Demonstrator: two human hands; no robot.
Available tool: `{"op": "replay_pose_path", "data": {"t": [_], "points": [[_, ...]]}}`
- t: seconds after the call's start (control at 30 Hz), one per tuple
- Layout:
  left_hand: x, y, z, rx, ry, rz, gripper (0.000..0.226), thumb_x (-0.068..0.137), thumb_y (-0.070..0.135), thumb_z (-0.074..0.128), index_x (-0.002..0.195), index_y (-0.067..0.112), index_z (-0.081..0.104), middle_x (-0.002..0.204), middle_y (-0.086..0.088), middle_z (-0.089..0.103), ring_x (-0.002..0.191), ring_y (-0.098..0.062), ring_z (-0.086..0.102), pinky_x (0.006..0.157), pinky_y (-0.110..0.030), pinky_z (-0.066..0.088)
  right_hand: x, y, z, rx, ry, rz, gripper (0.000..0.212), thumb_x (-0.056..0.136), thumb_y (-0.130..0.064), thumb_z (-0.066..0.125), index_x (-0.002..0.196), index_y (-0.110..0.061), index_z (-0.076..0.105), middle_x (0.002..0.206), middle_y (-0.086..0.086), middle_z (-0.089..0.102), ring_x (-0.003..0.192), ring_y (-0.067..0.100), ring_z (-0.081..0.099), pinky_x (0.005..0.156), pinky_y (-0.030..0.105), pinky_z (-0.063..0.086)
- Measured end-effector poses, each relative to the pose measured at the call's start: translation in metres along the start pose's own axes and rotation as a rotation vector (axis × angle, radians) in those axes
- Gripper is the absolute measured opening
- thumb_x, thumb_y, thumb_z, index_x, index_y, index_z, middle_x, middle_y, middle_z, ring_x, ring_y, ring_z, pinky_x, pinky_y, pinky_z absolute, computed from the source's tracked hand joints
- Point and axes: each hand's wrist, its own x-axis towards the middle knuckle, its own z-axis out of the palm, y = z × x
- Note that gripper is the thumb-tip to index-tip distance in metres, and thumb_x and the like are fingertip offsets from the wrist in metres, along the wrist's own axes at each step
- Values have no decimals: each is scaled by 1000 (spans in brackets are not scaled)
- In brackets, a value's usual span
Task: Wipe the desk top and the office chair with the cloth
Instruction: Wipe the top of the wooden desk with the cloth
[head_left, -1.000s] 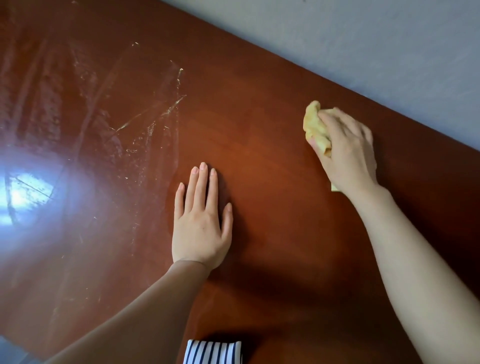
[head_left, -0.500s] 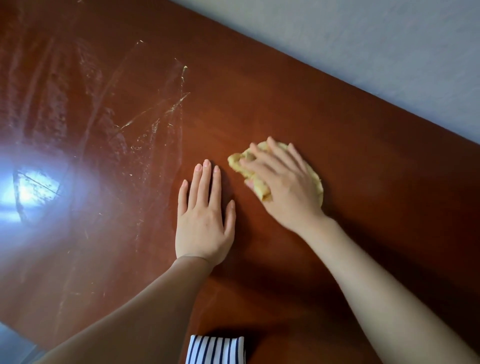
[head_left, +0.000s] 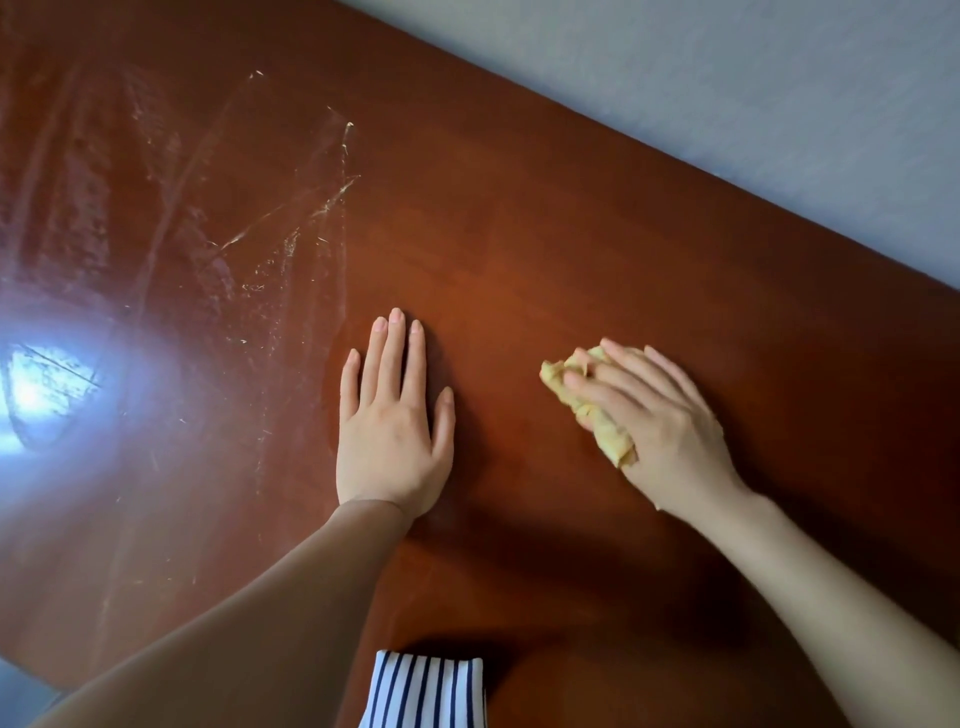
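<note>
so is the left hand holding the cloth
No, the left hand lies flat on the desk top; the right hand presses the cloth.

A crumpled yellow cloth (head_left: 610, 436) lay on a glossy desk top (head_left: 519, 234).
The desk top was dark reddish-brown wood with a high shine, and its left part was marked with pale smears, thin streaks and a bright patch of glare. The cloth sat bunched small on the desk top's right part, about midway between its far and near edges. It was mostly covered by the right hand (head_left: 660, 415), which pressed down on it.
</note>
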Motion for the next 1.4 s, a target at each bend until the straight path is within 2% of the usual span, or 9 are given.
{"op": "replay_pose_path", "data": {"t": [0.17, 0.33, 0.53, 0.73, 0.93, 1.07, 1.23, 1.33, 1.4], "points": [[0, 0, 1, 1, 1, 1, 62, 96, 39, 21, 151, 11, 19, 159, -4, 12, 146, -13, -2, 118, -29, -8, 48, 42, -9, -38, 56, 236, 42, 88, -14, 62, 130, -19, 56, 131, 2, 58, 132, 23, 40, 104, 44, 31], [0, -1, 1, 6, -4, 1, 62, 96, 40, 21, 151, 11, 20, 159, -5, 13, 146, -14, 0, 119, -31, -6, 107, 73, -8, -47, 114, 414, 41, 91, -15, 57, 132, -22, 51, 135, 0, 56, 132, 21, 37, 105, 44, 29], [0, -1, 1, 21, -9, 2, 63, 96, 41, 18, 151, 12, 17, 159, -4, 9, 145, -13, -5, 118, -32, -7, 140, 45, 10, -72, 228, 585, 44, 91, -17, 55, 133, -29, 50, 135, -8, 54, 126, 17, 41, 102, 37, 31], [0, -3, 2, 2, 12, 7, 62, 97, 41, 22, 152, 14, 17, 158, 0, 6, 145, -10, -6, 118, -29, -10, 119, -11, 22, -56, 121, 402, 59, 80, -11, 65, 134, -30, 50, 136, -8, 53, 127, 19, 44, 102, 39, 32], [0, -7, 4, 43, 1, 35, 65, 96, 47, 11, 153, 15, 11, 160, -1, 3, 144, -9, -10, 116, -26, -15, 60, -57, 29, -62, 82, 260, 51, 86, -17, 64, 133, -31, 52, 133, -9, 56, 124, 20, 48, 98, 41, 40], [0, -5, 5, 100, -24, 33, 65, 98, 48, 15, 152, 14, 5, 160, -3, -2, 146, -14, -10, 117, -32, -10, 0, -76, 25, -38, 71, 108, 48, 87, -18, 64, 132, -30, 54, 132, -10, 57, 122, 18, 49, 99, 39, 43], [1, -2, 0, 100, -93, 10, 66, 100, 45, 24, 152, 12, 1, 160, -4, -7, 147, -18, -10, 117, -34, -9, -78, -76, 12, 26, 25, -100, 38, 94, -24, 46, 130, -32, 56, 131, -11, 57, 122, 15, 50, 102, 39, 41], [3, -2, -6, 101, -144, 6, 66, 101, 45, 25, 152, 13, 0, 160, -4, -8, 146, -17, -12, 116, -33, -8, -98, -56, 1, 9, -6, -225, 44, 90, -17, 49, 132, -31, 53, 130, -8, 59, 121, 16, 52, 104, 39, 39], [4, -3, -12, 87, -180, 13, 65, 101, 46, 24, 152, 14, 1, 160, -3, -8, 146, -16, -11, 117, -33, -7, -95, -41, -5, -13, 31, -235, 44, 88, -13, 51, 130, -26, 57, 126, -4, 62, 118, 18, 54, 104, 38, 39]]}}
